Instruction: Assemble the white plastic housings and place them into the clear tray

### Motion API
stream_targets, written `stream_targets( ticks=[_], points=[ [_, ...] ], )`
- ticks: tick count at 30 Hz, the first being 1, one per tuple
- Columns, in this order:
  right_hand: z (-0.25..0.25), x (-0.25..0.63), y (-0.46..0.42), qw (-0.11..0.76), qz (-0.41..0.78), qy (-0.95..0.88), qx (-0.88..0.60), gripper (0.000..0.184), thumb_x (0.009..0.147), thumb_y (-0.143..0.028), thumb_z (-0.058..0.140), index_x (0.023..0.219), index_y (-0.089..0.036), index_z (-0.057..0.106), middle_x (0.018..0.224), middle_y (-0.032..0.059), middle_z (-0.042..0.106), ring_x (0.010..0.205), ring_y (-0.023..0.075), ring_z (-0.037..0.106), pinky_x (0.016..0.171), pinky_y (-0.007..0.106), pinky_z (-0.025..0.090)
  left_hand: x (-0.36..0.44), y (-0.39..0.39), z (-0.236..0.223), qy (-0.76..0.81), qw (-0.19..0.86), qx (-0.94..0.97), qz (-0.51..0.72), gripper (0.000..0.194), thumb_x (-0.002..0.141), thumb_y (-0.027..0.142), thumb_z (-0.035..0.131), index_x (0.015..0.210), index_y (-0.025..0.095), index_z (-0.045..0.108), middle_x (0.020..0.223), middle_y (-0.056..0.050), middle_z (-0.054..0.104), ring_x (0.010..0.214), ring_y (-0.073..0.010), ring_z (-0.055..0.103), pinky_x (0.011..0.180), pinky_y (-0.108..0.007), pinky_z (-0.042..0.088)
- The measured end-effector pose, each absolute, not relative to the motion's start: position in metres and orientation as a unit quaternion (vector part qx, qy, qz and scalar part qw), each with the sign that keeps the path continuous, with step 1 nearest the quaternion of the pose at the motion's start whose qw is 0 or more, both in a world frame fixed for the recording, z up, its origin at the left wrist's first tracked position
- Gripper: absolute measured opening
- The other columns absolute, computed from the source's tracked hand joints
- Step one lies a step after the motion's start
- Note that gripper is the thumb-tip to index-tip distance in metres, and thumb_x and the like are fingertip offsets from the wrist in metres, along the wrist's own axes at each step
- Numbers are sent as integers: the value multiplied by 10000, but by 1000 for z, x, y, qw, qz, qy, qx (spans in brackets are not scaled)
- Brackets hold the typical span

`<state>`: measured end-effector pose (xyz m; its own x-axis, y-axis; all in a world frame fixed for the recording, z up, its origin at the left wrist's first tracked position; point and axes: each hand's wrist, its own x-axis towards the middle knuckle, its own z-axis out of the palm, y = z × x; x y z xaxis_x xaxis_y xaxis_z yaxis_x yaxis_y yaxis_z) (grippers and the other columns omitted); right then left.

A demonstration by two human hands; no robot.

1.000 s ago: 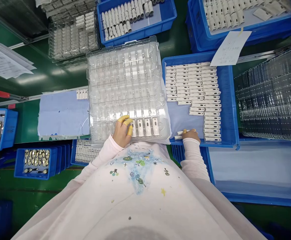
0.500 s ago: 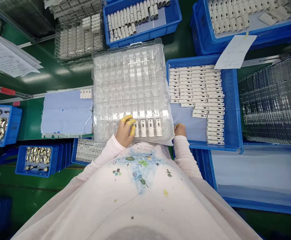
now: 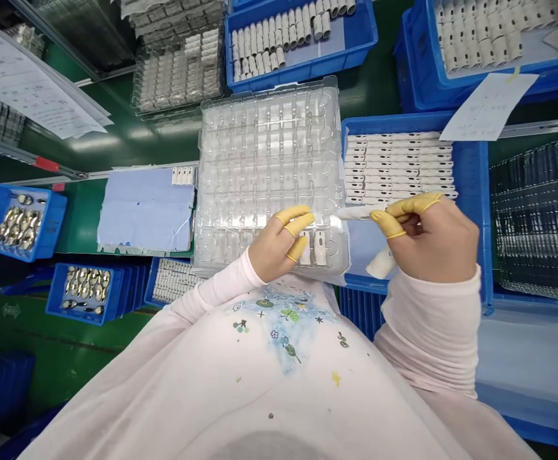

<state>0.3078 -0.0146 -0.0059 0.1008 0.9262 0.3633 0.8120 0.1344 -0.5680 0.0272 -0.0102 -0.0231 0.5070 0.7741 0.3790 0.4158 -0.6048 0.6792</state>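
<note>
- A clear blister tray (image 3: 269, 160) is steadied by the open left hand (image 3: 276, 243).
- A slim white part (image 3: 355, 213) is pinched at one end by the right hand (image 3: 432, 233), at the tray's edge.

One clear plastic tray (image 3: 269, 140) forms the centre of the count, with two hands at its near edge: a left hand (image 3: 276, 246) and a right hand (image 3: 427, 236). Five yellow finger cots (image 3: 299, 222) show, three on the left hand and two on the right. Two white parts (image 3: 320, 248) sit in the tray's nearest row, and one white part (image 3: 355, 212) is pinched just right of the tray. Around the tray, six blue bins (image 3: 298, 70) hold parts: two above it, one to its right and three to its left. Two stacks of clear trays (image 3: 537, 217) stand beyond it, one on each side. One blue mat (image 3: 145, 211) lies to its left, and one loose sheet of paper (image 3: 490, 105) lies up to its right.
</note>
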Motion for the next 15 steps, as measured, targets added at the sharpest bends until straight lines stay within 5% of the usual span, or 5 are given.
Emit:
stream_targets(
  ticks=[4,7,11,15],
  points=[
    [56,257,-21,511,46,-728,-454,215,950,-216,803,849,-233,615,760,-28,628,612,111,488,541,286,363,58,-3,-2,360,275,817,356,414,1097,360,421,1466,223,547,1545,-160,567,1551,-301,503,1333,-586,360],
    [74,234,-22,520,50,-723,-453,227,939,-162,810,884,-235,602,793,-35,616,630,100,466,553,280,381,67,4,-4,379,269,801,378,466,1132,372,320,1547,234,480,1539,-158,545,1530,-305,521,1286,-578,406],
    [76,225,-18,514,92,-732,-437,244,921,-167,827,887,-233,594,790,-44,607,644,88,476,529,256,374,56,10,-15,348,228,822,389,573,1152,413,225,1707,273,183,1519,-162,528,1469,-286,557,1239,-552,454],
    [72,219,-8,617,236,-644,-386,253,920,-274,850,868,-235,605,772,-47,586,602,74,511,480,236,399,42,-3,-6,288,411,781,372,692,1138,477,347,1725,323,15,1474,-153,581,1328,-264,664,1152,-497,549]
  ],
)
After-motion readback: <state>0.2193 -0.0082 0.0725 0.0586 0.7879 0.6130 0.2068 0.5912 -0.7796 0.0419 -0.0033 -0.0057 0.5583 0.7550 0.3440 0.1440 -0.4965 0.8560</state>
